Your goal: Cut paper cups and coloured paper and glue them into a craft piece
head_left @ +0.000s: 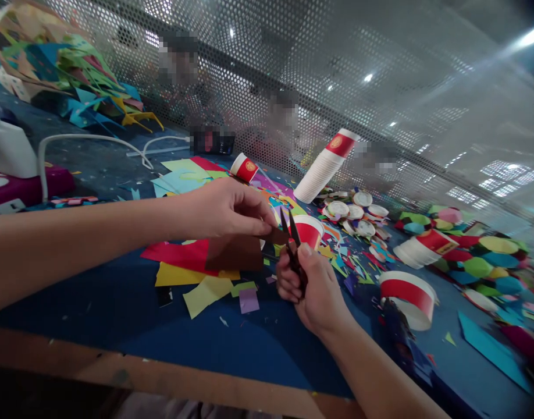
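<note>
Scuffed along its length, a brown table edge [162,377] ran nearest me. Slim, dark, tapering scissors [296,263] pointed away and slightly left above the blue tabletop [118,326], blades [295,233] parted narrowly, clasped in my right hand [314,285]; my left hand [223,209] pinched a flat brown paper strip [277,236] beside them.

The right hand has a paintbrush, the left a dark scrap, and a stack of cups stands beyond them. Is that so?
Not a paintbrush: the right hand holds scissors, as the head view shows. The left hand holds a dark scrap, and a stack of cups stands beyond them.
</note>
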`<action>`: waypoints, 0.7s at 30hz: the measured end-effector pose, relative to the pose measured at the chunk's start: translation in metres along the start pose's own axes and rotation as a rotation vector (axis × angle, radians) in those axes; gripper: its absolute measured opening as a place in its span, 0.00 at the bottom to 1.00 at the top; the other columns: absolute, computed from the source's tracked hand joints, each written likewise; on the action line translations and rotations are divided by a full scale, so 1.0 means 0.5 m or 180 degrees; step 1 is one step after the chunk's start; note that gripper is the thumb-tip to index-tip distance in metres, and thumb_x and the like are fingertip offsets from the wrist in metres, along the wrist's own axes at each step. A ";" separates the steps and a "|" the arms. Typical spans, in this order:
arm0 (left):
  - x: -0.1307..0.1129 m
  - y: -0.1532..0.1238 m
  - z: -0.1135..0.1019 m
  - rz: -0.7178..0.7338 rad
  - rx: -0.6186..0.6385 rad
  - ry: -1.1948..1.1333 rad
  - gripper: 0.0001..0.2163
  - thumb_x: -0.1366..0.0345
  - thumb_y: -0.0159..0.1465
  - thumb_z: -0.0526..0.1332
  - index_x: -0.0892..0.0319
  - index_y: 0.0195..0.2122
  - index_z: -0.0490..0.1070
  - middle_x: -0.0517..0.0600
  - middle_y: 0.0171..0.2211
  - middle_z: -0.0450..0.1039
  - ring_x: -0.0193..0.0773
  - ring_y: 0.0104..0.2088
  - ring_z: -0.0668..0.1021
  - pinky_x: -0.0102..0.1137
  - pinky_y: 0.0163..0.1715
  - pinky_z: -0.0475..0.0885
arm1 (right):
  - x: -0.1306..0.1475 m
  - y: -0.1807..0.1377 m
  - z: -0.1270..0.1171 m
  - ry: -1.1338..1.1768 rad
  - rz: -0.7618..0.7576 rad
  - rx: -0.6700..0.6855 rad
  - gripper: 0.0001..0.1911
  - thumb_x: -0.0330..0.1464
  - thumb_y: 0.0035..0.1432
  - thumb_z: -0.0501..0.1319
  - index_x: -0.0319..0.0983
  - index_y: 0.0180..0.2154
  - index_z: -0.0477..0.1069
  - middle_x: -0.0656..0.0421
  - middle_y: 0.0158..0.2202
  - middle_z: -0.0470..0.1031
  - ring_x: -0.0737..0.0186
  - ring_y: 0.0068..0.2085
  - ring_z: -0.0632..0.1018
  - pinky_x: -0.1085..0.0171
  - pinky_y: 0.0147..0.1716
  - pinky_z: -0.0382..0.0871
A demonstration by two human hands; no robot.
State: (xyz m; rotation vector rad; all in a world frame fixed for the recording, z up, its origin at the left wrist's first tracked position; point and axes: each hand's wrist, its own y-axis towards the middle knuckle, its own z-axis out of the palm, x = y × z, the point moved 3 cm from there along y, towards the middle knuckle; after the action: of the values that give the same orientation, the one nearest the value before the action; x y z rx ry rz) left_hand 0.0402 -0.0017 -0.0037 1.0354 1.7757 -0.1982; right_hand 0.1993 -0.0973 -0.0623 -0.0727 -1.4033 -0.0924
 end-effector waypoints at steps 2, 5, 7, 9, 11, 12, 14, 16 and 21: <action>0.001 0.003 -0.013 0.0061 0.0026 0.0159 0.05 0.62 0.53 0.67 0.54 0.30 0.80 0.42 0.27 0.79 0.34 0.30 0.78 0.25 0.31 0.67 | -0.003 0.000 0.002 -0.0032 0.0034 0.0112 0.25 0.53 0.50 0.66 0.39 0.24 0.66 0.71 0.14 0.54 0.77 0.15 0.52 0.74 0.14 0.48; 0.000 0.005 -0.023 0.0080 0.0053 0.0395 0.04 0.62 0.52 0.69 0.54 0.29 0.81 0.43 0.25 0.79 0.35 0.29 0.78 0.25 0.31 0.67 | -0.006 0.000 0.006 -0.0063 0.0067 0.0226 0.24 0.52 0.51 0.66 0.39 0.24 0.66 0.71 0.15 0.54 0.77 0.15 0.52 0.75 0.14 0.48; -0.002 0.005 -0.025 0.0085 0.0032 0.0499 0.04 0.63 0.52 0.69 0.55 0.28 0.81 0.43 0.25 0.79 0.35 0.29 0.78 0.26 0.30 0.67 | -0.006 0.000 0.007 -0.0068 0.0078 0.0259 0.24 0.52 0.52 0.66 0.39 0.24 0.65 0.71 0.15 0.53 0.77 0.15 0.51 0.75 0.13 0.48; -0.002 0.005 -0.025 0.0089 0.0016 0.0530 0.03 0.64 0.52 0.70 0.56 0.28 0.81 0.44 0.25 0.79 0.35 0.29 0.78 0.25 0.30 0.66 | -0.007 0.000 0.007 -0.0074 0.0092 0.0281 0.24 0.53 0.52 0.65 0.39 0.24 0.65 0.71 0.15 0.53 0.77 0.15 0.51 0.75 0.13 0.48; -0.001 0.005 -0.024 0.0124 0.0028 0.0513 0.03 0.63 0.52 0.69 0.55 0.27 0.81 0.44 0.25 0.79 0.34 0.29 0.78 0.25 0.30 0.66 | -0.007 0.000 0.007 -0.0079 0.0109 0.0298 0.25 0.53 0.52 0.65 0.39 0.24 0.65 0.71 0.15 0.53 0.77 0.16 0.51 0.75 0.13 0.47; -0.001 0.005 -0.023 0.0158 0.0030 0.0499 0.03 0.63 0.52 0.69 0.55 0.27 0.81 0.43 0.25 0.79 0.34 0.29 0.78 0.25 0.30 0.66 | -0.008 0.000 0.007 -0.0080 0.0121 0.0306 0.24 0.53 0.52 0.66 0.39 0.24 0.65 0.71 0.15 0.53 0.77 0.16 0.51 0.75 0.13 0.47; 0.001 0.004 -0.023 0.0223 0.0015 0.0482 0.04 0.61 0.53 0.69 0.55 0.28 0.81 0.42 0.25 0.79 0.34 0.29 0.78 0.25 0.30 0.66 | -0.008 0.001 0.007 -0.0081 0.0144 0.0312 0.24 0.52 0.52 0.66 0.39 0.24 0.65 0.71 0.15 0.53 0.77 0.15 0.51 0.75 0.13 0.47; 0.002 0.003 -0.023 0.0250 -0.0006 0.0488 0.05 0.60 0.53 0.68 0.54 0.28 0.81 0.42 0.25 0.79 0.34 0.29 0.78 0.24 0.29 0.65 | -0.008 0.002 0.007 -0.0077 0.0155 0.0295 0.24 0.52 0.52 0.66 0.39 0.24 0.65 0.71 0.15 0.54 0.77 0.15 0.51 0.75 0.13 0.48; 0.000 0.002 -0.024 0.0272 -0.0028 0.0503 0.06 0.60 0.53 0.67 0.55 0.28 0.81 0.42 0.25 0.79 0.33 0.28 0.77 0.25 0.29 0.64 | -0.009 0.003 0.006 -0.0062 0.0144 0.0221 0.24 0.52 0.52 0.65 0.39 0.24 0.65 0.71 0.14 0.54 0.77 0.15 0.51 0.75 0.13 0.47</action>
State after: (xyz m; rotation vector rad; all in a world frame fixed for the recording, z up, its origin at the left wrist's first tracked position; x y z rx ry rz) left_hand 0.0326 0.0056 0.0019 1.1446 1.8669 -0.0566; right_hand 0.1960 -0.0953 -0.0662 -0.0477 -1.4222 -0.0053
